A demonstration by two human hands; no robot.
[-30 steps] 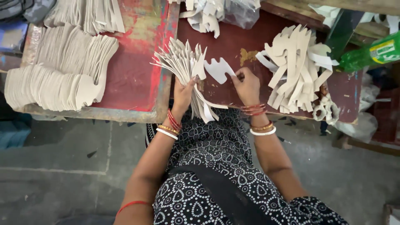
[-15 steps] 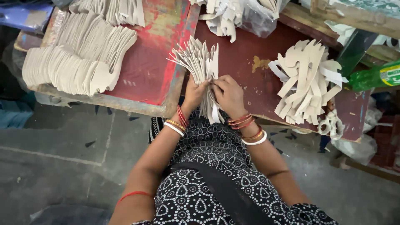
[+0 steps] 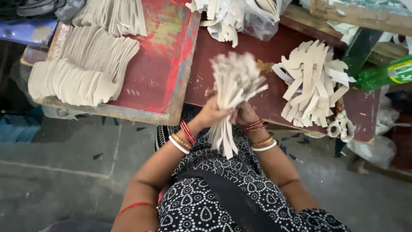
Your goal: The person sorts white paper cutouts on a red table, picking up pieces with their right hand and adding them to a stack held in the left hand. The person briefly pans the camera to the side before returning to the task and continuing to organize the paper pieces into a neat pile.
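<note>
Both hands on one bundle of pale cut-out strips (image 3: 234, 92), held just above the lap at the near edge of the dark red table (image 3: 274, 103).

L hand (image 3: 211, 115): fingers curled around the bundle's waist from the left, firm wrap grip. R hand (image 3: 245, 115): pressed against the same waist from the right, fingers closed on it, mostly hidden behind the strips so can't tell exact finger layout. Hands touching or nearly touching each other, bundle clamped between.

Key relation: bundle's long axis runs roughly upright, near-far from the body. Fanned top sticks up and away past both hands, blurred, so likely in motion. Narrow tails hang down below the hands toward the patterned dress. Grip point sits abt mid-length, closer to the tails. Neither hand is nearer; both at same spot, L seems to carry more of the wrap.

Around the hands:
- loose heap of same pale cut-outs (image 3: 315, 86), to the right of R hand, on the table, apart from the bundle
- neat overlapped rows of flat pieces (image 3: 81, 73), well left of L hand, on a bright red board (image 3: 161, 64)
- more pieces in a clear bag (image 3: 240, 17), beyond the bundle, far side
- green bottle (image 3: 384, 73), far right, lying tilted
- scissors (image 3: 339, 126), w/ pale handles, just below the heap, near table edge
</note>
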